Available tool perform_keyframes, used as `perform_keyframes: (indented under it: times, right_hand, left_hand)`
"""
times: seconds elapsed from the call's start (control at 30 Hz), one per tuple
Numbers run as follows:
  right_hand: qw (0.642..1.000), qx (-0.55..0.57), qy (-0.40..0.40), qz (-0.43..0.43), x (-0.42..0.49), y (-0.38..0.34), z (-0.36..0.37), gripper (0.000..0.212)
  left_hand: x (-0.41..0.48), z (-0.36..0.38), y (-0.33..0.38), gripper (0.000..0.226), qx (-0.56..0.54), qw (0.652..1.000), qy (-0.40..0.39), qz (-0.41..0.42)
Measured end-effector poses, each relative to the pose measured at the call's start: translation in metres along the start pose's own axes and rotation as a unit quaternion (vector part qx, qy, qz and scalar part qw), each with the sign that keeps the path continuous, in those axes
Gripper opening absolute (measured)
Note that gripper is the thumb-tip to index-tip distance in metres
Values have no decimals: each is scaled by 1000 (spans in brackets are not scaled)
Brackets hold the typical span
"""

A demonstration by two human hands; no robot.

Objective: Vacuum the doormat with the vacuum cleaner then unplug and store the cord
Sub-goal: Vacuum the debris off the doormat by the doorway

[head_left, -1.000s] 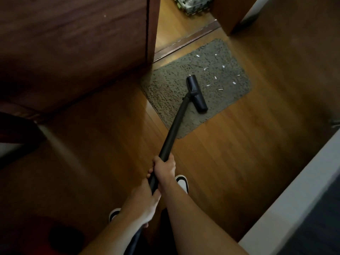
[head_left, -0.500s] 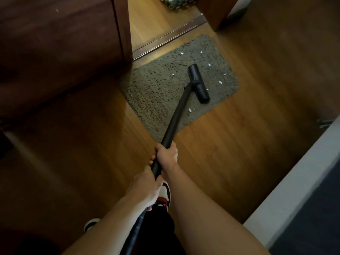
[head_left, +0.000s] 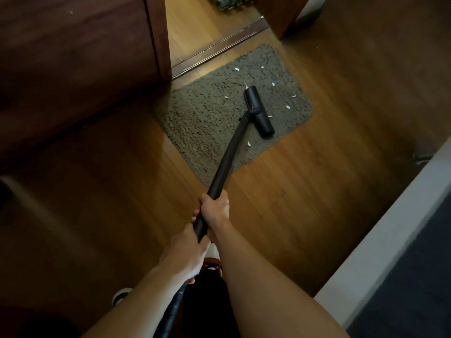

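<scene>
A grey-brown doormat (head_left: 210, 118) lies on the wooden floor before a doorway, with several white paper scraps (head_left: 288, 107) scattered over its right half. The black vacuum floor head (head_left: 258, 111) rests on the mat's right part. Its black tube (head_left: 229, 154) runs back to me. My right hand (head_left: 216, 211) grips the tube higher up, and my left hand (head_left: 185, 254) grips it just behind, where the ribbed hose (head_left: 173, 311) begins. The vacuum body and cord are out of view.
A dark wooden door (head_left: 73, 69) stands open at the left beside the mat. A door threshold (head_left: 214, 50) crosses behind it. A white ledge (head_left: 390, 240) runs along the right. My shoes (head_left: 212, 262) show below my hands.
The floor head has moved right across the mat and a little toward its front edge. Fewer scraps lie on the mat. My view has stepped closer and shifted.
</scene>
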State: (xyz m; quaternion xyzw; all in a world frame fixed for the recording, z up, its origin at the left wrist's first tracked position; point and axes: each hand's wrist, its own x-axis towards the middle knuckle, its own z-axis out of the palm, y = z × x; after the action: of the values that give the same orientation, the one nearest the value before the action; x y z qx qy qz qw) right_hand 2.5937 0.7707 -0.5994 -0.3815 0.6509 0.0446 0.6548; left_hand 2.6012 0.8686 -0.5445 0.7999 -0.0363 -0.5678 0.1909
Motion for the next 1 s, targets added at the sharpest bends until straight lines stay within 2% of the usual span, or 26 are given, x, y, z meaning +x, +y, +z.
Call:
perform_keyframes:
  times: [0.23, 0.4, 0.63, 0.8, 1.0]
  right_hand:
    - [1000, 14, 8, 14, -40, 53, 26, 37]
    - [1000, 20, 11, 16, -65, 87, 48, 38]
    - [999, 17, 7, 28, -101, 124, 76, 51]
    - [1000, 3, 6, 26, -123, 138, 97, 62]
    - [1000, 0, 9, 23, -124, 135, 95, 63]
  left_hand:
    - [-32, -11, -61, 32, 35, 999, -1, -14]
    - [-49, -24, -104, 35, 41, 999, -8, 15]
    - [-74, -40, -153, 32, -28, 999, -37, -8]
    - [-83, -58, -176, 24, -58, 997, -48, -11]
    - [-80, -59, -177, 32, -42, 998, -51, -1]
